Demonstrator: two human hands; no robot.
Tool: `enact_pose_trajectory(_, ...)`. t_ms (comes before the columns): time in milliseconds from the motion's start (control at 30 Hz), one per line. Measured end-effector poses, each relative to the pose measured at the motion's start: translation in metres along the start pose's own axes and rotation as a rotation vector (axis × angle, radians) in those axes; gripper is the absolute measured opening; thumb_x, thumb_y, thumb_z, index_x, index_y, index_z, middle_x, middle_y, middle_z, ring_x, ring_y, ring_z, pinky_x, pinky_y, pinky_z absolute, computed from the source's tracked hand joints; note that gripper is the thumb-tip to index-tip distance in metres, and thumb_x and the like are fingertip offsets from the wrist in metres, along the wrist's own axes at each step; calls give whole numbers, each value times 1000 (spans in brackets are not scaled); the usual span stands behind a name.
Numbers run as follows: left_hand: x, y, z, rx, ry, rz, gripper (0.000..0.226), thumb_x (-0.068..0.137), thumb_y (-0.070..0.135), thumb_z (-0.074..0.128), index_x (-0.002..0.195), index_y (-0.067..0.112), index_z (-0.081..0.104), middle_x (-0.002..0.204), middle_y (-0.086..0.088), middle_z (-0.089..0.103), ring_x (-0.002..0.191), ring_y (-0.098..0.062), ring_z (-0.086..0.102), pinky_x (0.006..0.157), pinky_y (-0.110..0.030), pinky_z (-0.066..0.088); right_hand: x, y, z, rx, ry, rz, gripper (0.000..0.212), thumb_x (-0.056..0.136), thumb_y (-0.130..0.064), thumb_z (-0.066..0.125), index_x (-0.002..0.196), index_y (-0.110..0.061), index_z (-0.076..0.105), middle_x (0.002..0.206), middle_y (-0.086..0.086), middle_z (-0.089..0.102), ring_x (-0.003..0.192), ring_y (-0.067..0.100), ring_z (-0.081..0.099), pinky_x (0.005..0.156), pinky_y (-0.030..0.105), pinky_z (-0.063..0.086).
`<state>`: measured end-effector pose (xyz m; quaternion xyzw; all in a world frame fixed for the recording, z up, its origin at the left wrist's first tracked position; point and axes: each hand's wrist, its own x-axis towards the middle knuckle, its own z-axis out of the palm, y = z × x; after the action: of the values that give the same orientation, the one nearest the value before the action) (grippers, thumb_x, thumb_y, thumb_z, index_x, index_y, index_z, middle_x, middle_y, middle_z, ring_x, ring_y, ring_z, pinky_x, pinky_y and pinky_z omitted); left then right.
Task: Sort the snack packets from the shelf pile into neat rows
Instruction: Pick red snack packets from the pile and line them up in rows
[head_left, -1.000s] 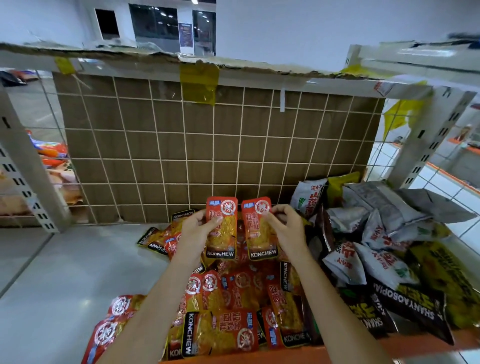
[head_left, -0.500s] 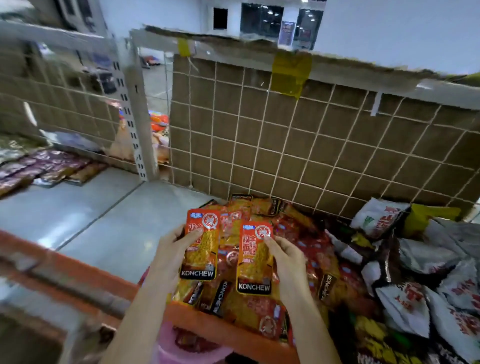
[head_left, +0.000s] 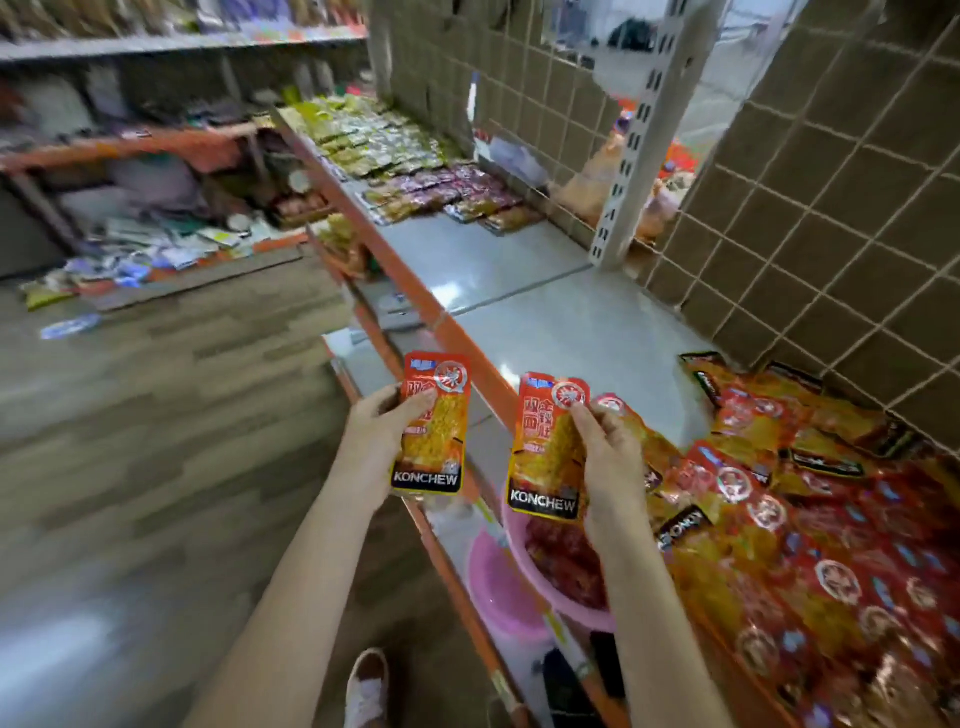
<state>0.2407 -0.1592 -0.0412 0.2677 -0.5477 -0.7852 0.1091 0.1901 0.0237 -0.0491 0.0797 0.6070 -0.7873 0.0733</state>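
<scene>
Head view. Left hand (head_left: 382, 434) grips one red packet (head_left: 432, 423) upright, thumb across its face and fingers curled behind; it hangs out past the orange shelf edge (head_left: 457, 332), over the floor. Right hand (head_left: 608, 457) pinches a second packet (head_left: 548, 447) along its right side, fingertips curled onto the front; at least one more packet seems to sit behind it, though the count cannot be told. The two held packets are apart, both label-up and facing the camera. The red pile (head_left: 810, 499) lies loose on the shelf to the right, against the gridded back panel (head_left: 810, 218). Farther along the same shelf, sorted rows (head_left: 415, 171) of yellow-green and purple packets lie flat, with bare shelf surface (head_left: 545, 312) between them and the pile.

Step in hand, as judged: carrying packets to be laid in a row. Done well, each goes down flat, label up, same way round, edge touching its neighbour, square to the shelf front.

Legible writing: "KONCHEW" in white on a black band at the foot of each held packet; large Chinese characters and a round white emblem above, too blurred to read. A pink basin (head_left: 511, 587) sits on the shelf below.
</scene>
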Motion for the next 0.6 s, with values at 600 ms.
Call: enact_pose_trajectory(600, 97, 81, -182, 80, 21, 12, 17, 85, 18, 67, 101, 13, 66, 83, -6, 73, 67, -20, 70, 59, -30, 54, -3, 68, 226, -148, -109, 48, 10, 93, -28, 57, 97, -20, 60, 96, 1, 69, 87, 17, 67, 77, 35, 57)
